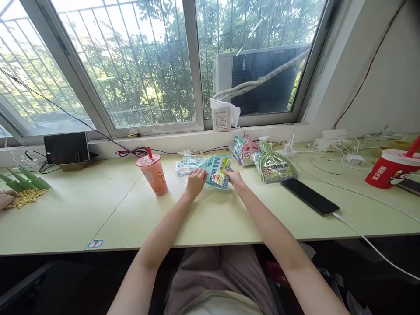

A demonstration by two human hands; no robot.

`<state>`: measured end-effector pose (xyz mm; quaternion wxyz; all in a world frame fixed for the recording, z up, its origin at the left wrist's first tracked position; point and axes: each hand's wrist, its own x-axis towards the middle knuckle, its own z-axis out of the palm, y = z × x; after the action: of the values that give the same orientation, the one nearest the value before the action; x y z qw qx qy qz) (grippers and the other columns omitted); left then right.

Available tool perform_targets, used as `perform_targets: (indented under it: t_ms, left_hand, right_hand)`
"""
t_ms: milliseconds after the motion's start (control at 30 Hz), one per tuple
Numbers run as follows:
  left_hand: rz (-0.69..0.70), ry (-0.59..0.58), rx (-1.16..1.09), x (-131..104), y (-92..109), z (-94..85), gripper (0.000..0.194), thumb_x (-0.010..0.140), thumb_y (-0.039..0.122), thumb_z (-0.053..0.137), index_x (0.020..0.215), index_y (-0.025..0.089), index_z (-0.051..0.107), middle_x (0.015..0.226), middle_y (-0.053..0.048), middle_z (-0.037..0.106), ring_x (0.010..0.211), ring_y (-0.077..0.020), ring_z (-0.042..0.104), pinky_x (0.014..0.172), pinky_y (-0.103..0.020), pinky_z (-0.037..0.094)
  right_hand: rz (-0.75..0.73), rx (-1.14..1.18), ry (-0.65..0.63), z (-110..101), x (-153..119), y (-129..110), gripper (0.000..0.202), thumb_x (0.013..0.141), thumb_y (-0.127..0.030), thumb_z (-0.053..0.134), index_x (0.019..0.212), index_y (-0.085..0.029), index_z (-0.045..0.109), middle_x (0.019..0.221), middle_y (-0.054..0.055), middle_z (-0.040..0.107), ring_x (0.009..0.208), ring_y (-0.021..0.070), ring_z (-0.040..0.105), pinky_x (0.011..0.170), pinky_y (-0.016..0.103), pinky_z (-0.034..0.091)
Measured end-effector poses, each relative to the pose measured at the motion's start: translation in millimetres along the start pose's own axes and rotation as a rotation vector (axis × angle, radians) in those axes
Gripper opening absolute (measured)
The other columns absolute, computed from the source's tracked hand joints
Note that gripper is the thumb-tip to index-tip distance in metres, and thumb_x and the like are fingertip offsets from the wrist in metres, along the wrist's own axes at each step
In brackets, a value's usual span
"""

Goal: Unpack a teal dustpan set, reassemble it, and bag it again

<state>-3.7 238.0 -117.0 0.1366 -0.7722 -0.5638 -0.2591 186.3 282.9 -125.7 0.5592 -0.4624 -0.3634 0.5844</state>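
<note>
A teal mini dustpan-and-brush set (215,168) in clear plastic wrap, with a yellow and white label, is held just above the table in front of me. My right hand (235,178) grips its right edge, thumb on the front. My left hand (196,181) has its fingers curled at the set's left side, by the handle end; the fingertips are partly hidden. Behind my left hand lies more light-blue wrapped plastic (185,165). To the right stand a pink wrapped dustpan set (250,151) and a green one (272,164), in a cluster with several others.
A drink cup (154,175) stands left of my hands. On the right lie a phone (310,196) with a white cable and a red cup (392,168). A tablet (66,150) leans near the window. At far left another person's hand (7,199) touches small yellow pieces.
</note>
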Motion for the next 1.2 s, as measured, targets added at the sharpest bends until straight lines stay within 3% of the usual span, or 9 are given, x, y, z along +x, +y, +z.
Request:
perform_targets:
  t_ms: [167,333,433,567,667,767,900,1033,1200]
  left_hand:
    - [0.077,-0.012,-0.060,-1,-4,-3.2,0.034,0.102,0.034,0.033,0.090,0.024,0.062,0.098,-0.010,0.068,0.103,-0.0266,0.058,0.097,-0.042,0.038]
    - [0.059,0.084,-0.189,-8,10,-2.5,0.027,0.100,0.037,0.040,0.097,0.027,0.064,0.124,-0.011,0.063,0.124,-0.0278,0.053,0.116,-0.049,0.026]
    - [-0.232,0.339,-0.307,-9,17,-0.8,0.032,0.098,0.044,0.045,0.123,0.029,0.057,0.152,-0.011,0.042,0.146,-0.0283,0.032,0.124,-0.051,0.013]
    - [-0.730,0.572,-0.686,3,7,0.9,0.067,0.096,0.056,0.043,0.152,0.027,0.019,0.165,-0.013,0.015,0.155,-0.0227,0.016,0.123,-0.044,0.024]
    - [-0.867,0.243,-1.265,15,-5,2.7,0.070,0.095,0.067,0.029,0.153,0.028,0.021,0.157,-0.014,0.037,0.147,-0.0236,0.037,0.114,-0.042,0.040]
    - [-0.764,-0.083,-1.626,18,-4,8.8,0.081,0.089,0.079,0.016,0.143,0.025,0.043,0.138,-0.013,0.059,0.132,-0.0283,0.055,0.103,-0.044,0.050]
    - [-0.679,-0.002,-1.699,13,17,22.5,0.084,0.082,0.087,0.027,0.131,0.026,0.056,0.128,-0.010,0.067,0.125,-0.0296,0.060,0.100,-0.043,0.052]
    - [-0.760,-0.035,-1.639,9,30,31.3,0.063,0.088,0.072,0.045,0.123,0.022,0.059,0.125,-0.012,0.068,0.123,-0.0288,0.061,0.105,-0.044,0.048]
    - [-0.685,-0.092,-1.627,7,30,31.5,0.049,0.091,0.059,0.051,0.124,0.024,0.057,0.132,-0.010,0.065,0.122,-0.0254,0.062,0.104,-0.042,0.047]
  right_hand:
    - [-0.038,-0.090,-0.186,6,-2,4,0.017,0.069,-0.011,0.079,0.082,-0.015,0.071,0.073,0.004,0.074,0.065,0.0184,0.069,0.062,0.030,0.058]
    - [-0.084,0.018,-0.063,17,-7,17,0.018,0.070,-0.015,0.078,0.085,-0.016,0.068,0.075,0.001,0.074,0.065,0.0159,0.068,0.061,0.027,0.058]
    - [-0.082,0.160,0.043,23,-11,21,0.015,0.073,-0.017,0.074,0.085,-0.018,0.065,0.082,0.003,0.075,0.072,0.0170,0.071,0.067,0.028,0.060]
    - [-0.096,0.246,0.084,25,-15,17,0.015,0.074,-0.021,0.073,0.086,-0.019,0.064,0.089,0.004,0.076,0.082,0.0196,0.072,0.070,0.029,0.061]
    - [-0.119,0.253,0.058,26,-16,14,0.017,0.073,-0.024,0.074,0.087,-0.019,0.064,0.089,0.005,0.076,0.082,0.0203,0.072,0.071,0.030,0.061]
    - [-0.152,0.185,0.053,27,-16,15,0.021,0.070,-0.026,0.074,0.087,-0.018,0.065,0.088,0.005,0.075,0.079,0.0196,0.071,0.069,0.030,0.059]
    - [-0.194,0.121,0.134,28,-15,20,0.023,0.069,-0.029,0.071,0.088,-0.018,0.065,0.084,0.004,0.075,0.079,0.0187,0.070,0.065,0.027,0.058]
    - [-0.221,0.113,0.238,23,-13,22,0.025,0.070,-0.034,0.068,0.090,-0.019,0.065,0.083,0.004,0.074,0.081,0.0187,0.070,0.066,0.026,0.058]
    - [-0.235,0.203,0.235,20,-12,18,0.028,0.075,-0.032,0.064,0.099,-0.018,0.064,0.098,0.008,0.074,0.088,0.0183,0.070,0.069,0.025,0.057]
